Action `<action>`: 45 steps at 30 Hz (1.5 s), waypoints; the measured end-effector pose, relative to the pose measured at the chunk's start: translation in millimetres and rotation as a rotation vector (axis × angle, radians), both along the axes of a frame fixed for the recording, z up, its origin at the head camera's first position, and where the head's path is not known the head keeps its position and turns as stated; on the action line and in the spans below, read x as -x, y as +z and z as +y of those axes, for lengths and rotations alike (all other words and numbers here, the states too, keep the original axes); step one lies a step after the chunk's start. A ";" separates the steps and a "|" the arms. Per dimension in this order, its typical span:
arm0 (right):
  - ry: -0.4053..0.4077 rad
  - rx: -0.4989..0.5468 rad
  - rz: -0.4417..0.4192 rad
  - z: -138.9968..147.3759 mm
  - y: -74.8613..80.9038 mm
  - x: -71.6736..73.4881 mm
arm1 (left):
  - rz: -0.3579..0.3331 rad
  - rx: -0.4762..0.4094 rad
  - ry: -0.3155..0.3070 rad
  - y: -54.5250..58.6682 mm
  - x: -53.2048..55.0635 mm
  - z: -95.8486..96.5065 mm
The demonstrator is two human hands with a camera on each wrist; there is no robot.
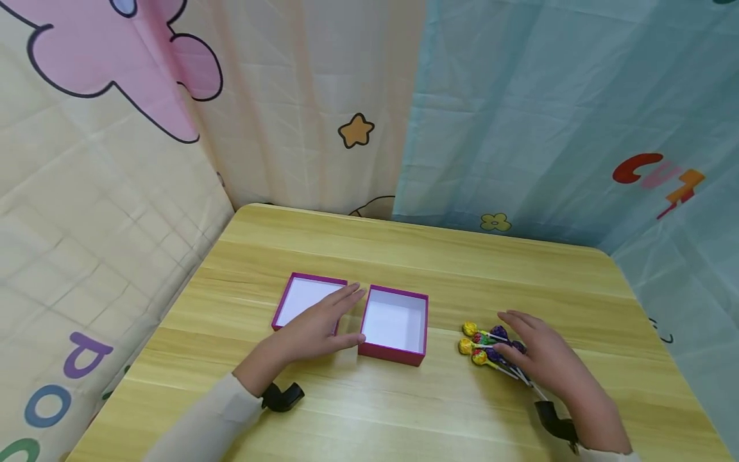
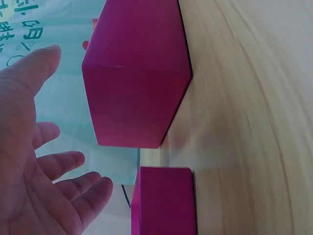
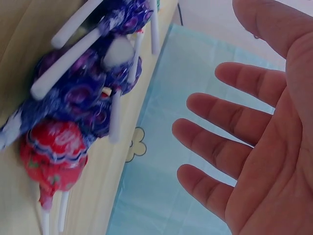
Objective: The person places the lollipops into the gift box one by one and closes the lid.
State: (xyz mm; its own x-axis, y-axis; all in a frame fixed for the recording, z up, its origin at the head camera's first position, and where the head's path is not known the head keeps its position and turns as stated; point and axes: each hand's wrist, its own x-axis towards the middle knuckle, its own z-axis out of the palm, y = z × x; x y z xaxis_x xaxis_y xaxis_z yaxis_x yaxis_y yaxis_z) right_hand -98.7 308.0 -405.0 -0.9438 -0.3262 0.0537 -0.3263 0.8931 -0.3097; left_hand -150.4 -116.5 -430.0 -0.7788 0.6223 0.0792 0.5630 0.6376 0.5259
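Observation:
Two magenta square pieces with white insides lie on the table: a deeper box [image 1: 395,318] in the middle and a shallower lid [image 1: 307,296] to its left. My left hand [image 1: 314,324] hovers over the lid's right part, fingers extended, thumb tip by the box's near left corner. Both magenta outer walls show in the left wrist view, the box [image 2: 134,83] beside the palm. To the right lies a pile of wrapped lollipops [image 1: 482,346], yellow, red and purple, sticks pointing various ways. Over its right side is my right hand [image 1: 543,353], fingers spread and holding nothing; it partly hides the pile.
The wooden table [image 1: 416,256] has rounded far corners. Printed curtains [image 1: 491,115] hang behind and on both sides of it. A black wrist mount [image 1: 281,398] sits under the left wrist, with another mount [image 1: 554,420] at the right wrist.

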 end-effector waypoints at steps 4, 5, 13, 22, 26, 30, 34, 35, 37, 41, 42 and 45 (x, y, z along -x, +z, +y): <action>0.018 0.009 0.011 -4.2 -0.2 1.4 | -0.042 -0.025 0.008 -0.6 2.3 9.4; 0.021 0.009 0.012 -5.3 -0.4 1.8 | -0.053 -0.033 0.011 -1.0 2.9 11.7; 0.031 0.009 0.008 -13.9 -1.2 5.1 | -0.161 -0.069 0.042 -7.3 5.5 24.5; 0.016 0.001 -0.044 -21.8 -3.2 7.0 | -0.208 -0.046 0.078 -9.7 2.4 30.6; 0.004 -0.017 -0.052 -25.8 -6.1 9.1 | -0.228 -0.051 0.080 -9.2 0.1 32.5; 0.012 -0.038 -0.060 -31.0 -8.1 10.5 | -0.247 -0.045 0.060 -9.3 -2.5 32.8; 0.018 -0.060 -0.057 -33.7 -8.8 10.4 | -0.267 -0.034 0.033 -8.1 -2.2 35.7; 0.020 -0.064 -0.054 -34.3 -8.7 10.2 | -0.273 -0.034 0.029 -7.5 -2.1 36.5; 0.030 -0.069 -0.049 -35.4 -8.8 9.9 | -0.285 -0.035 0.022 -6.9 -2.0 38.0; 0.066 -0.082 -0.033 -37.5 -10.3 10.6 | -0.305 -0.030 0.015 -7.2 -2.3 40.5; 0.076 -0.085 -0.026 -37.7 -11.3 11.1 | -0.307 -0.030 0.015 -7.5 -2.4 41.0; 0.094 -0.095 -0.001 -38.1 -14.5 12.2 | -0.313 -0.030 0.017 -7.6 -2.6 42.4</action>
